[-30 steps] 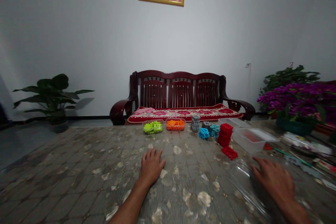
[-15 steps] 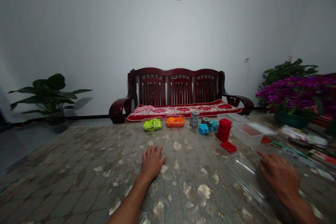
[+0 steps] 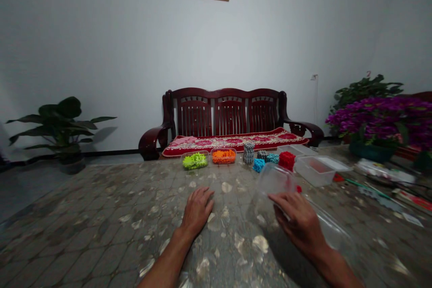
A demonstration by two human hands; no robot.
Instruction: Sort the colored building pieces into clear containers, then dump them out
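Observation:
My left hand (image 3: 199,207) rests palm down on the patterned tablecloth (image 3: 232,252), fingers stretched out and nothing in it. My right hand (image 3: 299,218) grips a clear plastic box (image 3: 272,184) by its near edge, tilted above the cloth. Partly under my right forearm lies another clear plastic piece (image 3: 332,229); whether it is a lid or a tray I cannot tell. Behind the held box stands a red block stack (image 3: 286,160), with blue pieces (image 3: 258,165) and a grey stack (image 3: 249,153) to its left.
Clear boxes hold green pieces (image 3: 195,160) and orange pieces (image 3: 224,156) at the far edge. An open translucent container (image 3: 313,175) stands at right, near a green pencil-like stick (image 3: 357,185) and purple flowers (image 3: 381,117). A wooden bench (image 3: 231,94) is beyond.
My right hand has moved left from the right side of the table and now holds up a clear plastic box. My left hand stays in place. The view has shifted slightly.

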